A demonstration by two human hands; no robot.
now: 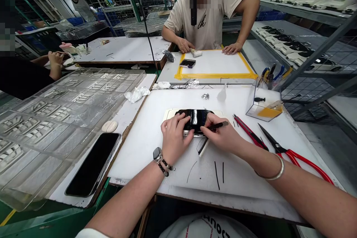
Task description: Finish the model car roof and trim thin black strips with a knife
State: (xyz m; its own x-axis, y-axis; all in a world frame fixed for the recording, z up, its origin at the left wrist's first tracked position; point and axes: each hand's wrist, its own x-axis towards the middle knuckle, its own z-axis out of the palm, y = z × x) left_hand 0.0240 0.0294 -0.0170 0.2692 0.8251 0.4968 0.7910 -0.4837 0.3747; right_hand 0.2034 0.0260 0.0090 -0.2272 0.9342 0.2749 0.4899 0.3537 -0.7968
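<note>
A glossy black part (pixel 195 119) is being worked on at the centre of the white surface (pixel 145 137), resting on a pale backing piece (pixel 170 113). It is being pinned down by the left hand (pixel 175 137), fingers curled over its near-left edge in a closed grip, while a slim dark tool (pixel 219 125) is being pinched in the right hand (pixel 221 137), tip aimed at the part's near-right edge. Progress, judged from the frame only: work looks to be mid-way, w/ the part seated and the edge being dealt with; how much edge is left can't be told, as the near side is being covered by both hands. The part's top is being shown as shiny, curved and reflective. Red-handled scissors (pixel 292 154) and red pliers (pixel 249 132) are lying just right of the hands, a phone (pixel 93 163) well to the left.
</note>
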